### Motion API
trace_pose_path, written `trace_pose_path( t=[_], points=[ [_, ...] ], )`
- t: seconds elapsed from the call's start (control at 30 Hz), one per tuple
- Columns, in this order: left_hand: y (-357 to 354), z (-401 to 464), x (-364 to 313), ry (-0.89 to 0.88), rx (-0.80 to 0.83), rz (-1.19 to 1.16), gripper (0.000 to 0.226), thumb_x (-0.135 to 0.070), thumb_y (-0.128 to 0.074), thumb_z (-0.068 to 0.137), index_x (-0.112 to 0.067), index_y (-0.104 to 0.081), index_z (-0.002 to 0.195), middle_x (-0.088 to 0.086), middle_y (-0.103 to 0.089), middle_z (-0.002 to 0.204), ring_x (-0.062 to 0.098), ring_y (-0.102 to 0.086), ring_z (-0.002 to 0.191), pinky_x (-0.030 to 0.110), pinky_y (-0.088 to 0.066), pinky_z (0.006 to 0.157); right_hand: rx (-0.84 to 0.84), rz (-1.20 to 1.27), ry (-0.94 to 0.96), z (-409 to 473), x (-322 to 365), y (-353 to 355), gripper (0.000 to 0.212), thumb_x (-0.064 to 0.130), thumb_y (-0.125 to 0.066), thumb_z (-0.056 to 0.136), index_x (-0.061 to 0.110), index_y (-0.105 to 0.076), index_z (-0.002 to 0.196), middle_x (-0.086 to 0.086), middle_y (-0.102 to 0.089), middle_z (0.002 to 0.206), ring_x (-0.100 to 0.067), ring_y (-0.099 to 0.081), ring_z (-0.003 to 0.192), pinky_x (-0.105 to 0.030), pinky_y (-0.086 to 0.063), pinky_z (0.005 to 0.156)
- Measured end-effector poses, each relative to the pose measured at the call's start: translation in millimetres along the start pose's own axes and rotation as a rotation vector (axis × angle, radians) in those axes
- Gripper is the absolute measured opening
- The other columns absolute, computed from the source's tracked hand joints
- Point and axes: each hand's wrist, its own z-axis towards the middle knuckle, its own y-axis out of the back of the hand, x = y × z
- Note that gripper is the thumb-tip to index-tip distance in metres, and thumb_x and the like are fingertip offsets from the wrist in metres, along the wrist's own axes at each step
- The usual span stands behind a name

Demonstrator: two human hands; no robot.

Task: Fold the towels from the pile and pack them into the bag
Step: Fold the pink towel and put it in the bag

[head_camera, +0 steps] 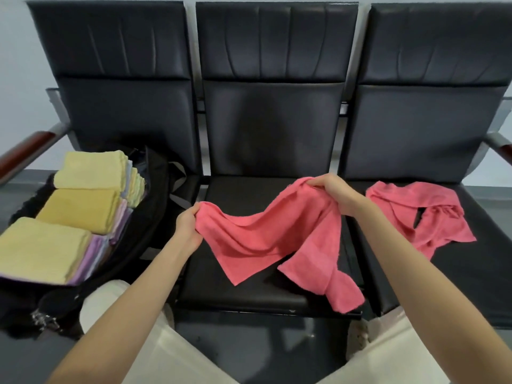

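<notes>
Here we hold a pink towel (266, 234) stretched loosely over the middle seat (249, 289) of a row of three black chairs. Our left hand (188, 228) pinches one corner of it, fingers curled round the cloth near the seat's left edge. Our right hand (332, 192) grips the opposite end higher up, fingers bunched over a gathered fold. Between the two hands the towel sags in a shallow curve, and below our right hand a long tail hangs down, crossing the seat's front right corner and trailing past its edge.

On the right seat (484, 273) lies a second pink towel (415, 214), crumpled and unfolded, well apart from the one we hold.

On the left seat sits a black bag (155, 195), open at the top. It is packed with folded towels standing in rows: three yellow stacks (83, 206) face us, with edges of purple, pale blue and green towels (110, 234) showing beside them toward the bag's right wall. A grey strap (177, 200) of the bag lies just beside the middle seat.

Our light trousers (171, 353) show at the bottom, and a wooden armrest (25, 153) at far left.
</notes>
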Motion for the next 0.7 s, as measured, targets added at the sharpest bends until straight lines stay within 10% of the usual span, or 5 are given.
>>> trace_pose_path(
  t=[0.23,0.33,0.53,0.7],
  points=[
    [11,-11,38,0.024,0.066,0.201,0.026,-0.018,-0.053,0.099,0.003,-0.065,0.092,0.020,-0.066,0.091,0.028,-0.064,0.089,0.041,-0.051,0.086,-0.220,-0.254,-0.109,44,-86,-27,0.010,0.014,-0.053,0.090,0.008,-0.057,0.097,-0.013,-0.050,0.092,-0.022,-0.049,0.081,-0.029,-0.038,0.065],
    [12,-16,52,0.058,0.069,0.210,0.017,-0.008,-0.052,0.097,0.002,-0.064,0.090,0.012,-0.068,0.078,0.020,-0.065,0.074,0.031,-0.055,0.067,-0.329,-0.541,-0.083,37,-118,-46,0.033,0.014,-0.055,0.090,0.000,-0.050,0.119,-0.021,-0.049,0.117,-0.035,-0.054,0.106,-0.036,-0.042,0.090],
    [17,-26,56,0.086,0.106,0.252,0.013,-0.010,-0.053,0.097,-0.001,-0.062,0.094,0.015,-0.066,0.081,0.023,-0.065,0.073,0.030,-0.055,0.065,-0.019,-0.724,0.118,2,-154,-113,0.012,0.008,-0.055,0.084,0.001,-0.061,0.092,-0.015,-0.068,0.091,-0.032,-0.063,0.087,-0.031,-0.043,0.070],
    [29,-29,53,0.058,0.121,0.360,0.019,-0.012,-0.050,0.099,0.003,-0.059,0.107,0.018,-0.066,0.087,0.027,-0.067,0.076,0.032,-0.060,0.069,-0.031,-0.825,0.118,2,-171,-154,0.023,0.016,-0.049,0.090,0.006,-0.050,0.110,-0.016,-0.064,0.101,-0.035,-0.062,0.092,-0.041,-0.049,0.075]
  ],
)
